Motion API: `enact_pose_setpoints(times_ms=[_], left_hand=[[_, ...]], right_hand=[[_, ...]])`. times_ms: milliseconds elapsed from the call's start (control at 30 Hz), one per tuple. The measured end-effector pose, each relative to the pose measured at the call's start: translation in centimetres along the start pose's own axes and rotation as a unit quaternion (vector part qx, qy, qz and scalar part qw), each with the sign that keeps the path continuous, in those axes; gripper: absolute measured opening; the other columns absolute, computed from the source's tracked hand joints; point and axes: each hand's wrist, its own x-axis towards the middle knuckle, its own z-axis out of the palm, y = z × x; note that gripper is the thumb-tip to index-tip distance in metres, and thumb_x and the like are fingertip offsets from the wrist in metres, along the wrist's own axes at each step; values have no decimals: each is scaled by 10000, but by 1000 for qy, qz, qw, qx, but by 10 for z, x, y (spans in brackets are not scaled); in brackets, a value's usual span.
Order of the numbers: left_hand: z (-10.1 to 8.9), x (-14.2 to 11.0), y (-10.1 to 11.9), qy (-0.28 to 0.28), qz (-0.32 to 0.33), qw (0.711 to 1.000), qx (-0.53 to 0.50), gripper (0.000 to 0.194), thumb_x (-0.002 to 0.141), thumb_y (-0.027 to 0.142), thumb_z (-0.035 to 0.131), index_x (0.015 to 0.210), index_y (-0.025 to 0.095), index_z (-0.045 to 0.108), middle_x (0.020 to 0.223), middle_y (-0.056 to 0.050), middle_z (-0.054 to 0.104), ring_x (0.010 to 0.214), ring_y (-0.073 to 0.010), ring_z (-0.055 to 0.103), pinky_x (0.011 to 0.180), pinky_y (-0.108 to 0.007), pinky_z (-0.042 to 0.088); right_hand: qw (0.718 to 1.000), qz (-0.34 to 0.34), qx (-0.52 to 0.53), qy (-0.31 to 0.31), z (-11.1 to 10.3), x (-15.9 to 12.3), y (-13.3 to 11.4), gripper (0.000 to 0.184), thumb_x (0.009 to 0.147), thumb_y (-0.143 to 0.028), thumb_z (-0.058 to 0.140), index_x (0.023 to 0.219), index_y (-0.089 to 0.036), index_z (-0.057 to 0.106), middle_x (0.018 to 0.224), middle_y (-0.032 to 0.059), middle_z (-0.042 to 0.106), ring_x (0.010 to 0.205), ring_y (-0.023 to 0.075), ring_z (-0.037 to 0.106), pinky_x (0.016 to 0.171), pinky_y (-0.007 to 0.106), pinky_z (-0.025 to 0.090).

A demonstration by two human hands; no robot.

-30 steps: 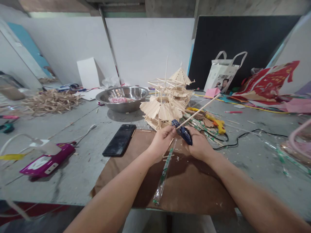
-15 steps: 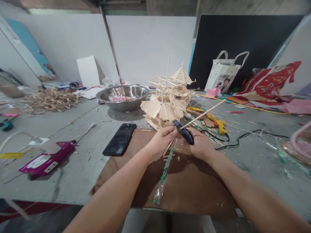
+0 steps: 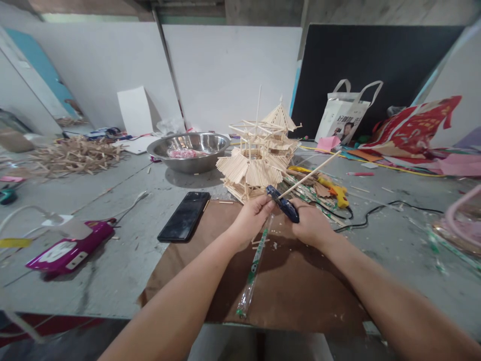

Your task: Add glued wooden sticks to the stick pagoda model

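Note:
My left hand (image 3: 254, 215) is closed, pinching the lower end of a thin wooden stick (image 3: 310, 173) that slants up to the right. My right hand (image 3: 310, 220) is wrapped round a dark blue hand tool (image 3: 283, 204), seemingly pliers; its jaws are hard to make out. The stick runs across the tool, close to the left fingertips. Just behind both hands stands a pagoda-like model (image 3: 259, 160) built of pale sticks. Below them a clear wrapper with green print (image 3: 255, 265) lies on a brown sheet (image 3: 300, 291), with short stick pieces beside it.
A black phone (image 3: 184, 216) lies left of the brown sheet, with a steel bowl (image 3: 188, 153) behind it. Further left are a purple power strip (image 3: 71, 245) and a stick pile (image 3: 78, 155). On the right lie a yellow glue gun (image 3: 338, 193) and its black cord (image 3: 376, 213).
Both hands stay in nearly the same place with the tool and stick. The stick's far end shifts slightly right, then back left. The whole view sways a little.

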Motion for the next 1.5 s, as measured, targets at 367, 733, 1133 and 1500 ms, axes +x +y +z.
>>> enact_pose_setpoints(times_ms=[367,733,1133,1500], left_hand=[[2,-6,-7,155,140,902,377,146,767,245,428,796,178,555,752,-36,591,745,-148,498,701,-259,369],[2,-5,-14,147,196,887,391,146,753,159,429,776,143,571,727,-47,607,703,-144,531,653,-252,415],[-4,0,-7,97,170,937,290,202,739,103,410,818,146,591,708,-30,624,665,-128,566,599,-218,432],[-5,1,-10,90,182,935,291,164,758,128,406,760,142,570,700,-33,610,673,-128,564,589,-216,431]], right_hand=[[999,32,-23,14,2,0,-4,248,687,-329,438,900,-210,489,813,50,626,687,194,571,568,264,337],[999,36,-7,16,2,-1,-7,284,684,-343,434,929,-210,489,858,51,618,727,200,569,604,270,353],[999,34,15,12,3,-1,-4,321,677,-283,436,985,-199,476,939,60,599,830,219,555,688,292,373],[999,35,17,9,1,0,-4,312,668,-282,452,969,-211,487,935,48,603,824,208,557,676,280,384]])
